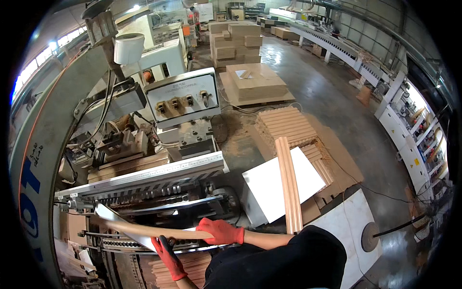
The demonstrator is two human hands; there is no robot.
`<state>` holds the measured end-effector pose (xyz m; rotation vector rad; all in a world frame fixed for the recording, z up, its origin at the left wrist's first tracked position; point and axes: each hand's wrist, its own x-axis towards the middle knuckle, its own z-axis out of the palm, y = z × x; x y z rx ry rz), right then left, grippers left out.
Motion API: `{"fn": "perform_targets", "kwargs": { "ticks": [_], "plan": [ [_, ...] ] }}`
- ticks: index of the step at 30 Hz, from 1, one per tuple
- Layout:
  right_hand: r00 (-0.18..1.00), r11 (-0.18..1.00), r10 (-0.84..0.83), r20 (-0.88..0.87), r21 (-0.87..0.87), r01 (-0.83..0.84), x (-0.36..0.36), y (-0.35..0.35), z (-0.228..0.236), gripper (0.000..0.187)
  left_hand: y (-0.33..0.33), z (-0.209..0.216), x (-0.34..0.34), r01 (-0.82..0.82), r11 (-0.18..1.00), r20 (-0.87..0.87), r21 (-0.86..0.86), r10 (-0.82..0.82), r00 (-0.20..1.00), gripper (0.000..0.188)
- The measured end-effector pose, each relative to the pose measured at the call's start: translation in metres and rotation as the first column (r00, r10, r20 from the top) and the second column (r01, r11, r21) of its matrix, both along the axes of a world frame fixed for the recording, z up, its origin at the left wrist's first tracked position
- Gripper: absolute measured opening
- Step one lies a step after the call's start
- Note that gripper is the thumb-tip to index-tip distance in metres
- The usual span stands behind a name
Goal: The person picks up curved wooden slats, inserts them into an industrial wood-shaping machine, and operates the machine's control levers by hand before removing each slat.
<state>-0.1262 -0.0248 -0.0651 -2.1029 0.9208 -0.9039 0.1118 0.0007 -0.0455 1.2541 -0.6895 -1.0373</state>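
Note:
A long wooden strip (161, 232) lies across the near side of a machine, its far-left end blurred. My right hand (222, 231), in a red glove, is closed around the strip's right end. My left hand (169, 259), in a red glove with dark patches, is just below the strip's middle. Its fingers are stretched upward and apart, with the tips at the strip's lower edge; whether they press on it is unclear. Under the strip runs the machine's chain track (130, 244), beside a pale metal guide plate (110, 215).
A control box (182, 96) with several switches stands beyond the machine's rail (144, 172). To my right, grooved strips (289, 192) lie over a white board (269, 174). Farther off are a strip stack (284, 124) and panel piles (255, 82). More strips (192, 270) lie below my hands.

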Motion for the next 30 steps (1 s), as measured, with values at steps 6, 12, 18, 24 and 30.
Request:
{"fn": "perform_targets", "kwargs": {
  "ticks": [6, 12, 18, 24, 30],
  "plan": [
    [1.000, 0.994, 0.029, -0.009, -0.102, -0.029, -0.003, 0.003, -0.006, 0.045, 0.006, 0.014, -0.012, -0.094, 0.990, 0.010, -0.110, 0.096, 0.995, 0.057],
    [0.997, 0.980, -0.081, -0.016, -0.185, 0.077, -0.003, 0.000, -0.012, 0.038, 0.010, 0.031, 0.008, -0.190, 0.970, 0.107, -0.154, 0.208, 0.972, 0.061],
    [0.967, 0.941, -0.250, -0.046, -0.247, 0.232, -0.017, -0.006, -0.007, 0.033, 0.009, 0.031, 0.067, -0.322, 0.928, 0.013, -0.190, 0.330, 0.944, 0.060],
    [0.944, 0.919, -0.324, -0.055, -0.256, 0.300, -0.018, -0.013, -0.002, 0.032, 0.032, 0.052, 0.106, -0.597, 0.721, 0.098, -0.351, 0.662, 0.743, 0.069],
    [0.853, 0.812, -0.519, -0.050, -0.340, 0.474, -0.027, -0.014, -0.002, 0.030, 0.029, 0.079, 0.088, -0.627, 0.707, 0.328, -0.326, 0.707, 0.627, 0.065]
  ]
}}
